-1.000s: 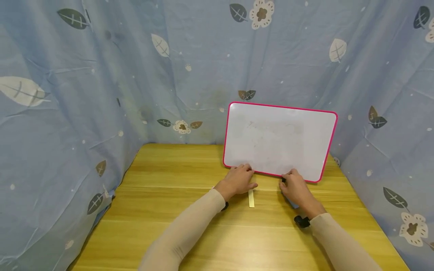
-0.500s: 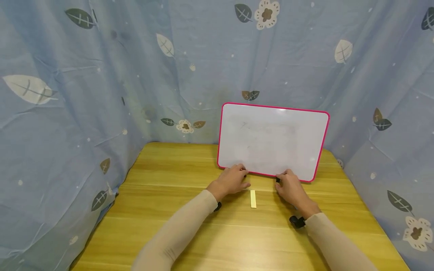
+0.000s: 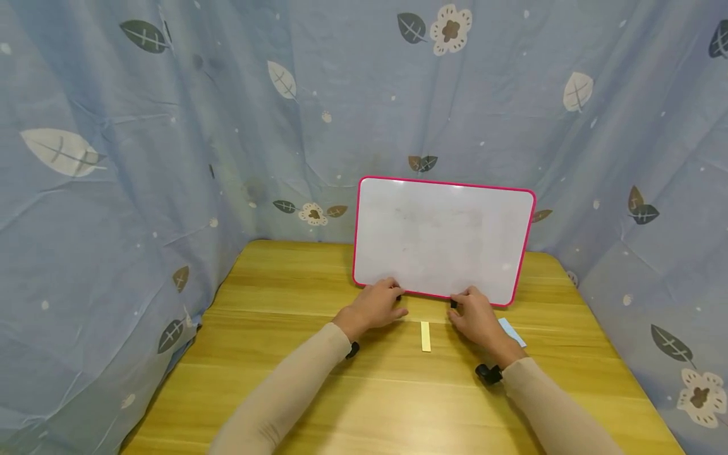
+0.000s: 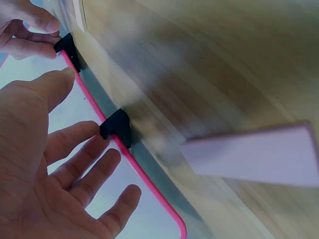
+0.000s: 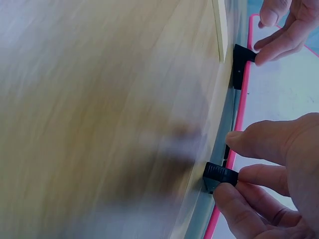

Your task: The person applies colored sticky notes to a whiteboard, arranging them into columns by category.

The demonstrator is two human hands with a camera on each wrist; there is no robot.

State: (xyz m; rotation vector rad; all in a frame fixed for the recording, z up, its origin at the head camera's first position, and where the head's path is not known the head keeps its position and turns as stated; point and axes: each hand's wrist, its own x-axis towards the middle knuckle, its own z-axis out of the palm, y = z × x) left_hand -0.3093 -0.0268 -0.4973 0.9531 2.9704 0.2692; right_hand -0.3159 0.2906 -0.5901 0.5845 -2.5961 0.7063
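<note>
A whiteboard with a pink frame leans back at the far side of the wooden table. Black clip-on feet sit on its lower edge. At the left foot, my left hand touches it with the index fingertip, other fingers spread and relaxed, thumb apart. My right hand has its fingers curled against the right foot, index and middle fingertips on two sides of it. In the right wrist view the right thumb lies at the pink frame, off the foot.
Between the hands lies a pale yellow strip. A light blue strip is right of my right wrist. In the left wrist view, a pale lilac strip lies near the left hand. A patterned blue curtain encloses the table.
Both hands and the whiteboard have shifted left along the table. The light blue strip, earlier mostly covered by the right arm, now shows. The yellow strip stays in place.
</note>
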